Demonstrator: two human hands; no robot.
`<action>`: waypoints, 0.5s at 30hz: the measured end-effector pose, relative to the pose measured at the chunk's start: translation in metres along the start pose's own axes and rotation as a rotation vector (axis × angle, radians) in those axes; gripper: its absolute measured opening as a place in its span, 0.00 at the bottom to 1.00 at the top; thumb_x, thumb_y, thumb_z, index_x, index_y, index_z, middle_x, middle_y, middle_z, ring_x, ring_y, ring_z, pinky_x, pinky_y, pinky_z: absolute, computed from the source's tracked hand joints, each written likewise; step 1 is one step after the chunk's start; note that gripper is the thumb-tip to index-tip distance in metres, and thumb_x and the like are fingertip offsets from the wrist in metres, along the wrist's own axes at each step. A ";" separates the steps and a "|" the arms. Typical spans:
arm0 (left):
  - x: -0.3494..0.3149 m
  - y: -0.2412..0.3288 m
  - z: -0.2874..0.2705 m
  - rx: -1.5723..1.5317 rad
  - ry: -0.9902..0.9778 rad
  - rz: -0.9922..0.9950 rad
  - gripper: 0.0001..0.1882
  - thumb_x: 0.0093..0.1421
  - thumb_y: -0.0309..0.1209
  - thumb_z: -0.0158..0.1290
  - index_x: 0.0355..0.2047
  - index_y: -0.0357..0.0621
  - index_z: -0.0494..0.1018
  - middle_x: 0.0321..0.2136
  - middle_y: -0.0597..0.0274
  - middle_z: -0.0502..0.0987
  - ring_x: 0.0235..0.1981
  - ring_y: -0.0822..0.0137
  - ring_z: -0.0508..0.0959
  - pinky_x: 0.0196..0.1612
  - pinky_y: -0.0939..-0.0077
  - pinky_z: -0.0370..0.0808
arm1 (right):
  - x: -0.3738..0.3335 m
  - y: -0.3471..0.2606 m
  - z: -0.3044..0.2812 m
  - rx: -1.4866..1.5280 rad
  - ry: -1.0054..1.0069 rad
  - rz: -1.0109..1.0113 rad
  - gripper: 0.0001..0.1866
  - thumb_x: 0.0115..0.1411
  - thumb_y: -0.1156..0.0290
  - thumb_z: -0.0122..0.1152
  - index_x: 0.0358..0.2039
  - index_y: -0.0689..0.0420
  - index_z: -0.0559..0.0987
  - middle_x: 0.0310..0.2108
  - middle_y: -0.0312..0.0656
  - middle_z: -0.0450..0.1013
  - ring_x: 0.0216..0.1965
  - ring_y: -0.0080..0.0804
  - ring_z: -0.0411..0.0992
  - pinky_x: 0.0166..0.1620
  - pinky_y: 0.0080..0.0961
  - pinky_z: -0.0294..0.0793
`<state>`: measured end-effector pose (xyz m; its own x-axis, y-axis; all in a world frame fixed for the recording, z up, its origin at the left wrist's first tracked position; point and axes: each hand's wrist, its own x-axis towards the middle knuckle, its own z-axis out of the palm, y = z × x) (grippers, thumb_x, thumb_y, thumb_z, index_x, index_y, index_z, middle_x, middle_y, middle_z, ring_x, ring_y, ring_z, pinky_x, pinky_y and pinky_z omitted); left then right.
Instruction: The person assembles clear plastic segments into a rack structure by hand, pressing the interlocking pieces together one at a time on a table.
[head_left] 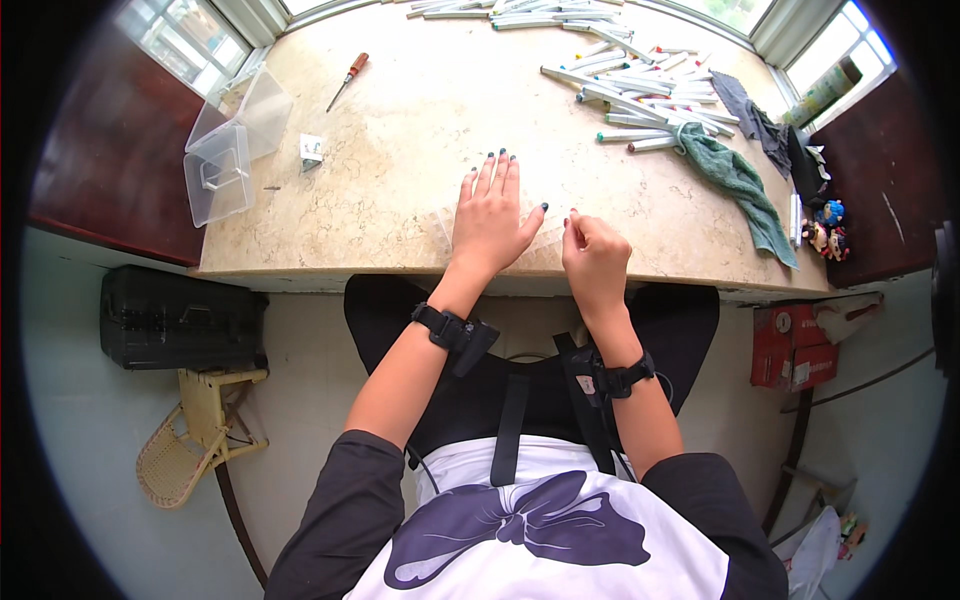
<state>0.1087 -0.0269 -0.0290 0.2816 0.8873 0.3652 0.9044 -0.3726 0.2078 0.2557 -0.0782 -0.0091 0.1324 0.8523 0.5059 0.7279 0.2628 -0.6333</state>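
Near the front edge of the stone counter, my left hand (487, 222) lies flat with its fingers stretched out and the thumb apart. Beneath it a thin clear plastic piece (548, 240) shows faintly on both sides of the palm; the hand covers most of it. My right hand (597, 255) is closed just to the right, thumb and fingers pinched together by the plastic's right side. What sits in that pinch, if anything, is hidden. Both wrists wear black strapped devices.
A screwdriver (348, 80), a small card-like piece (311, 150) and clear plastic bins (220, 175) stand left. Several markers (650, 95) are heaped at the back right beside a green cloth (735, 180). Small figurines (828, 235) stand at the right edge; a black case (180, 318) is below left.
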 end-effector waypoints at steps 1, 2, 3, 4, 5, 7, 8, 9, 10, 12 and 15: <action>0.000 0.000 -0.001 0.000 0.001 0.001 0.37 0.59 0.48 0.48 0.58 0.30 0.61 0.60 0.44 0.63 0.63 0.53 0.60 0.64 0.59 0.53 | 0.000 -0.001 -0.001 -0.014 -0.022 0.008 0.05 0.55 0.78 0.58 0.24 0.64 0.77 0.20 0.50 0.71 0.21 0.47 0.72 0.26 0.36 0.71; 0.000 0.001 -0.001 -0.001 0.001 0.001 0.37 0.59 0.48 0.48 0.58 0.30 0.61 0.60 0.44 0.63 0.63 0.53 0.60 0.64 0.59 0.53 | 0.000 -0.002 -0.001 -0.029 -0.044 0.017 0.05 0.55 0.77 0.58 0.24 0.64 0.78 0.20 0.50 0.71 0.21 0.48 0.72 0.26 0.37 0.71; 0.000 0.001 -0.002 -0.005 -0.004 0.000 0.36 0.59 0.48 0.48 0.58 0.30 0.61 0.60 0.43 0.63 0.63 0.53 0.60 0.64 0.59 0.53 | -0.001 -0.001 -0.001 -0.030 -0.044 0.017 0.05 0.55 0.77 0.58 0.24 0.64 0.78 0.20 0.50 0.71 0.21 0.48 0.72 0.26 0.37 0.71; 0.000 0.001 -0.003 -0.007 -0.009 -0.001 0.36 0.59 0.48 0.48 0.58 0.30 0.61 0.60 0.43 0.63 0.63 0.52 0.60 0.64 0.59 0.53 | -0.001 0.001 -0.001 -0.086 -0.072 0.005 0.07 0.56 0.74 0.58 0.24 0.63 0.78 0.21 0.50 0.70 0.21 0.48 0.72 0.26 0.37 0.71; 0.000 0.001 -0.003 -0.006 -0.008 0.001 0.36 0.59 0.48 0.48 0.58 0.30 0.61 0.60 0.43 0.63 0.63 0.52 0.60 0.64 0.59 0.53 | 0.000 0.002 -0.002 -0.142 -0.100 -0.007 0.09 0.57 0.72 0.57 0.23 0.63 0.79 0.21 0.49 0.70 0.21 0.48 0.71 0.26 0.38 0.71; 0.000 0.002 -0.002 -0.025 0.005 0.003 0.36 0.59 0.48 0.48 0.58 0.30 0.61 0.60 0.43 0.63 0.63 0.52 0.60 0.64 0.58 0.53 | 0.012 0.000 -0.008 -0.197 -0.114 0.024 0.11 0.58 0.70 0.57 0.23 0.63 0.79 0.22 0.49 0.70 0.21 0.48 0.72 0.26 0.38 0.71; 0.000 0.002 -0.003 -0.022 0.003 0.009 0.36 0.59 0.48 0.48 0.58 0.30 0.61 0.60 0.43 0.63 0.63 0.52 0.60 0.64 0.58 0.53 | 0.021 -0.001 -0.010 -0.249 -0.129 0.057 0.13 0.59 0.67 0.56 0.22 0.62 0.78 0.22 0.49 0.71 0.22 0.48 0.72 0.26 0.38 0.71; 0.001 0.003 -0.003 -0.020 0.003 0.008 0.35 0.59 0.47 0.48 0.58 0.30 0.61 0.60 0.44 0.63 0.63 0.52 0.60 0.64 0.58 0.53 | 0.032 0.001 -0.008 -0.190 -0.020 0.017 0.15 0.60 0.65 0.55 0.22 0.62 0.78 0.22 0.49 0.70 0.21 0.49 0.71 0.26 0.39 0.70; 0.001 0.002 -0.003 -0.016 0.000 0.010 0.34 0.60 0.46 0.47 0.58 0.30 0.61 0.60 0.44 0.63 0.63 0.52 0.60 0.64 0.58 0.53 | 0.046 -0.004 -0.011 -0.139 -0.009 0.010 0.13 0.61 0.66 0.54 0.27 0.62 0.79 0.25 0.51 0.72 0.25 0.49 0.72 0.29 0.40 0.71; 0.001 0.001 -0.003 -0.008 0.005 0.021 0.32 0.60 0.43 0.46 0.58 0.30 0.62 0.59 0.44 0.64 0.63 0.51 0.61 0.64 0.58 0.54 | 0.072 -0.008 -0.012 0.034 -0.023 -0.126 0.19 0.64 0.61 0.50 0.42 0.66 0.78 0.39 0.57 0.74 0.42 0.52 0.73 0.44 0.39 0.72; 0.002 0.002 0.000 -0.010 -0.005 0.027 0.30 0.62 0.40 0.44 0.58 0.30 0.61 0.59 0.44 0.64 0.63 0.52 0.61 0.64 0.58 0.54 | 0.091 0.014 0.020 -0.035 -0.163 -0.398 0.29 0.67 0.54 0.43 0.56 0.69 0.67 0.56 0.59 0.66 0.60 0.50 0.61 0.61 0.37 0.60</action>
<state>0.1108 -0.0259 -0.0284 0.3074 0.8784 0.3660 0.8933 -0.3989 0.2071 0.2647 0.0123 0.0165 -0.2694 0.7484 0.6061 0.7235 0.5727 -0.3856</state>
